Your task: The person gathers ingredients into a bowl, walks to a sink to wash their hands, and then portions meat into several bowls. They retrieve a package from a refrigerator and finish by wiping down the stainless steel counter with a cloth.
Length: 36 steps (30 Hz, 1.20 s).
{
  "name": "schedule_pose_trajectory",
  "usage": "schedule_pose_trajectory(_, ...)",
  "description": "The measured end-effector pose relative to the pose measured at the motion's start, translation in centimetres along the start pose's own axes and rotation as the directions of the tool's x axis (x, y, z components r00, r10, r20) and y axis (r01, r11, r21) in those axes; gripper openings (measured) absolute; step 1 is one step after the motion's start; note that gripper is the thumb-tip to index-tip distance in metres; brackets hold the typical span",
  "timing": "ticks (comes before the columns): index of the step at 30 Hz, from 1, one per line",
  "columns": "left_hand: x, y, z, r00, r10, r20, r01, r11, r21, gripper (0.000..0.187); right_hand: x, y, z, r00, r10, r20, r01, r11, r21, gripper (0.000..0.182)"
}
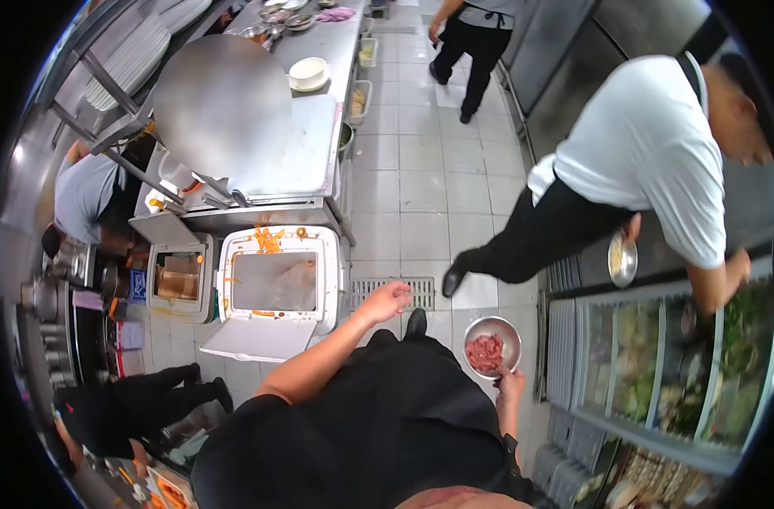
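Observation:
My right hand (511, 386) grips the rim of a round metal bowl (511, 332) out to my right. Raw red meat in cut pieces (484, 355) lies inside the bowl. In front of my body, my left hand (388, 302) hangs over the floor with nothing in it, its fingers loosely bent and apart. Nearest to that hand on the left is a white bin (329, 271) with its lid swung down and orange scraps on its rim. A clear plastic liner (292, 287) shows in the bin's opening.
A co-worker in white (641, 144) leans at a glass-door fridge (633, 365), holding a small metal bowl (622, 259). Another person (480, 51) stands up the aisle. Two people work at left. A steel counter (310, 127) and smaller bin (183, 276) stand left; a floor drain (421, 293) lies ahead.

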<state>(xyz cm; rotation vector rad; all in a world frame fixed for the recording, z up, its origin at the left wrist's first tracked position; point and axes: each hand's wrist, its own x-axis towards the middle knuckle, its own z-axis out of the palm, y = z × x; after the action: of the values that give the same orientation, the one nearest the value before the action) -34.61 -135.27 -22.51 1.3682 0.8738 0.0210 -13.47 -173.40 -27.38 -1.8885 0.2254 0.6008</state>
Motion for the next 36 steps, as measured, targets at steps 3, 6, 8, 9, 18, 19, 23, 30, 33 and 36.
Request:
schedule_pose_trajectory(3, 2.9, 1.2, -3.7, 0.996, -0.026, -0.081, 0.03, 0.998, 0.048, 0.042, 7.1, -6.3, 7.4, 0.984, -0.086, 0.154, 0.1, 0.991, -0.088, 0.018)
schedule_pose_trajectory(6, 4.3, 4.0, -6.7, 0.971, -0.081, -0.224, 0.068, 0.996, -0.065, 0.049, 12.3, -14.4, 16.3, 0.948, -0.128, 0.293, 0.157, 0.984, -0.079, 0.016)
schedule_pose_trajectory(8, 5.0, 5.5, -8.5, 0.95, -0.105, -0.293, 0.069, 0.989, -0.13, 0.047, 16.4, -18.1, 22.4, 0.896, -0.212, 0.39, 0.236, 0.972, -0.015, 0.011)
schedule_pose_trajectory(9, 5.6, 6.1, -9.5, 0.931, -0.125, -0.342, 0.064, 0.981, -0.183, 0.044, 16.8, -21.6, 25.3, 0.887, -0.159, 0.434, 0.178, 0.984, -0.003, 0.011)
schedule_pose_trajectory(18, 22.4, 8.9, -21.4, 0.864, -0.163, -0.477, -0.029, 0.929, -0.37, 0.04, 34.9, -35.4, 49.7, 0.913, -0.048, 0.406, 0.041, 0.999, 0.028, 0.026)
schedule_pose_trajectory(19, 25.1, 9.3, -23.0, 0.867, -0.17, -0.469, -0.03, 0.921, -0.389, 0.04, 36.7, -36.5, 50.9, 0.927, -0.045, 0.372, 0.031, 0.999, 0.045, 0.026)
schedule_pose_trajectory(23, 35.0, 17.4, -30.1, 0.84, -0.111, -0.531, -0.103, 0.929, -0.356, 0.042, 42.3, -41.5, 52.9, 0.971, 0.013, 0.24, -0.009, 1.0, -0.015, 0.026)
schedule_pose_trajectory(30, 53.4, 31.0, -39.7, 0.894, 0.228, -0.384, -0.227, 0.973, 0.05, 0.042, 51.5, -47.7, 52.5, 0.998, 0.064, 0.003, -0.064, 0.996, 0.061, 0.024)
schedule_pose_trajectory(33, 60.4, 37.6, -43.5, 0.886, 0.256, -0.387, -0.219, 0.966, 0.136, 0.046, 55.9, -49.5, 54.6, 0.995, 0.08, -0.054, -0.074, 0.992, 0.107, 0.02)
schedule_pose_trajectory(36, 68.9, 41.5, -46.6, 0.854, 0.242, -0.461, -0.198, 0.97, 0.142, 0.054, 63.3, -52.0, 57.6, 0.989, 0.115, -0.093, -0.099, 0.982, 0.16, 0.02)
